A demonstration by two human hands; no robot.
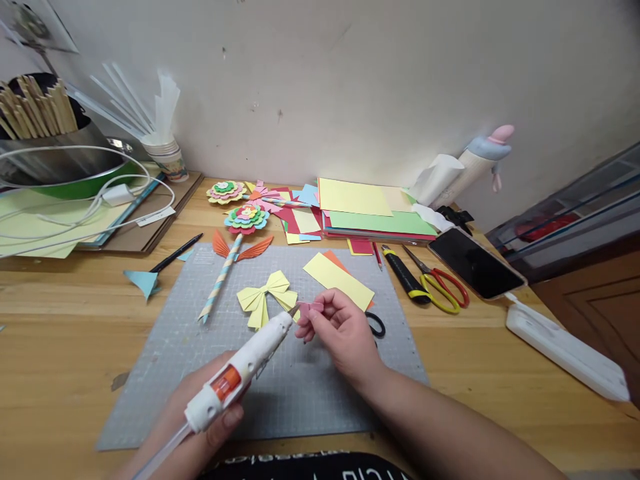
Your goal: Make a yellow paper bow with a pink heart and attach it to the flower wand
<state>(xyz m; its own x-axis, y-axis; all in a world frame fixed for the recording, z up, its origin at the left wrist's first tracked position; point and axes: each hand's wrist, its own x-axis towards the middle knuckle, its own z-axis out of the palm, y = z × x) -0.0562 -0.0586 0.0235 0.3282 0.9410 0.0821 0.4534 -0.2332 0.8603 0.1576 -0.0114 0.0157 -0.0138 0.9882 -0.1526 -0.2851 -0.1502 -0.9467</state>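
Observation:
My left hand is wrapped round a white hot glue gun with an orange window and a glue stick trailing from its back end. Its metal nozzle meets or nearly meets a small pink piece of paper, pinched between the thumb and fingers of my right hand. Just beyond the nozzle, a folded yellow paper bow lies on the grey cutting mat. To its left is a paper flower on a striped stem with orange leaves. Black scissor handles show partly behind my right hand.
Yellow and orange paper strips lie on the mat. At right are a box cutter, scissors, a phone and a white power strip. Coloured paper is stacked by the wall; a black pen lies left.

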